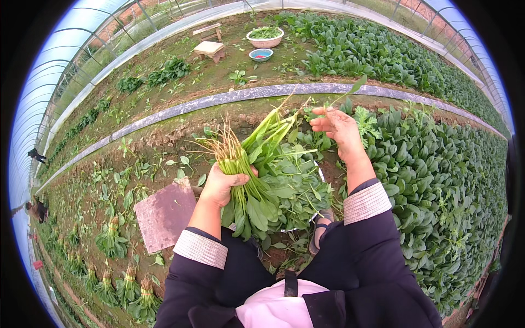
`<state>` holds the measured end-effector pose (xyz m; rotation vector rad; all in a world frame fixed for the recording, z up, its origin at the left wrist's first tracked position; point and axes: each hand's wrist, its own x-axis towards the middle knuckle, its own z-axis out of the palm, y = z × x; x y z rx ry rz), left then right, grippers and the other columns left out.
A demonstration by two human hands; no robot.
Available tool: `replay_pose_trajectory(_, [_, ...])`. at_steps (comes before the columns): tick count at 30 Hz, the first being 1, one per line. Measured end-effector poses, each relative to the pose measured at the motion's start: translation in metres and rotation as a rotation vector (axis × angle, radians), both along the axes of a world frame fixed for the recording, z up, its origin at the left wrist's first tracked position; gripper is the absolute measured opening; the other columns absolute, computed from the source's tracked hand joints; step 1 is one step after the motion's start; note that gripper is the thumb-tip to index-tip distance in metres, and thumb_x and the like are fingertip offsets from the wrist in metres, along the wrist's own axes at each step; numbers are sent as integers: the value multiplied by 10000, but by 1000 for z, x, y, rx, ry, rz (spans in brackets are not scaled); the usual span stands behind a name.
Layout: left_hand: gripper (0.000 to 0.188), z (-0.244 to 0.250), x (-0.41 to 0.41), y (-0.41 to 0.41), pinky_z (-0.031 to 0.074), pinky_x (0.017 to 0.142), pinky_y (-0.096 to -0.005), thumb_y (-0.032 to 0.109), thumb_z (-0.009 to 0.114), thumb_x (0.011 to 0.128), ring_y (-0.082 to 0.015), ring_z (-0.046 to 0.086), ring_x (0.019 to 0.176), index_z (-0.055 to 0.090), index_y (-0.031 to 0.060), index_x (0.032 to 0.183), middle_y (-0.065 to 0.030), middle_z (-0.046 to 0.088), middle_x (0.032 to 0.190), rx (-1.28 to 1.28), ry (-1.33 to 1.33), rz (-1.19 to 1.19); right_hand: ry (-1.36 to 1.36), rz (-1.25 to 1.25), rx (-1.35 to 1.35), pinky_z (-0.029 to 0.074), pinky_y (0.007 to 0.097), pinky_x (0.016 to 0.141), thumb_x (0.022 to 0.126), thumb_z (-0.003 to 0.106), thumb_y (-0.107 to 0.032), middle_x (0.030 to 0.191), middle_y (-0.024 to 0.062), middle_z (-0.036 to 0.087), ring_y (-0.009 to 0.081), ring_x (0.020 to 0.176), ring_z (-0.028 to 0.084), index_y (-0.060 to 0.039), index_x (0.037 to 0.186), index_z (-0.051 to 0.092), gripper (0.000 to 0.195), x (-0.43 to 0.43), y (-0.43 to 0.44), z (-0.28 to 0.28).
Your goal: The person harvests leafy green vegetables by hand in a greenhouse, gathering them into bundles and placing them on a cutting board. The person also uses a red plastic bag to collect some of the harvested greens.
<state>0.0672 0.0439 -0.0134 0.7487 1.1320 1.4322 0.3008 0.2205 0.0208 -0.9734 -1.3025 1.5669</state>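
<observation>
My left hand point(219, 184) grips a bunch of spinach point(242, 176) by the stems, its pale roots pointing up and away from me and its leaves hanging down. Beyond it, a few more rooted spinach plants point(272, 135) lie at the far side of a basin point(321, 172). Loose leaves point(299, 192) fill that basin between my feet; only parts of its white rim show. To the right, my right hand point(338, 129) is raised with its fingers partly spread. A single long-stemmed leaf point(350, 92) is pinched at its fingertips.
A worn board point(166, 215) lies at my left. Tied spinach bunches point(110, 240) stand on the soil. Dense spinach point(434, 184) grows at right. A dark strip point(229, 96) crosses ahead, beyond it a low stool point(210, 50), a leaf-filled basin point(265, 42) and a blue basin point(261, 58). People point(37, 209) are far left.
</observation>
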Motion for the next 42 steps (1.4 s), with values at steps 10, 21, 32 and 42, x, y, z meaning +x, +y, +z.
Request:
replay_pose_trajectory(10, [445, 2, 5, 2, 478, 756, -333, 10, 679, 551, -238, 615, 799, 563, -6, 980, -134, 642, 843, 28, -20, -209, 27, 622, 237, 417, 282, 864, 732, 644, -14, 1116, 43, 545, 139, 993, 503, -51, 1230, 484, 524, -8, -35, 22])
replay_pose_trajectory(21, [469, -6, 2, 7, 493, 732, -298, -65, 626, 606, -202, 626, 783, 525, 3, 1059, -116, 646, 854, -39, 62, -110, -702, -38, 1030, 466, 420, 717, 838, 513, -105, 876, 186, 594, 369, 832, 560, -26, 931, 565, 132, -3, -31, 14])
replay_pose_trajectory(32, [433, -2, -1, 4, 489, 747, -315, -60, 636, 603, -205, 621, 785, 534, 8, 1018, -112, 646, 837, -79, 89, -18, -254, 411, 235, 376, 305, 955, 825, 630, -168, 1317, 101, 419, 189, 1174, 433, -98, 1328, 397, 559, -5, -15, -12])
replay_pose_trajectory(42, [795, 1, 13, 7, 472, 726, -275, -73, 609, 600, -175, 592, 799, 352, 87, 1336, -89, 617, 877, -22, 36, -108, 114, 136, 408, 451, 340, 804, 888, 544, -175, 906, 104, 637, 189, 887, 593, -24, 864, 585, 158, -38, -23, -17])
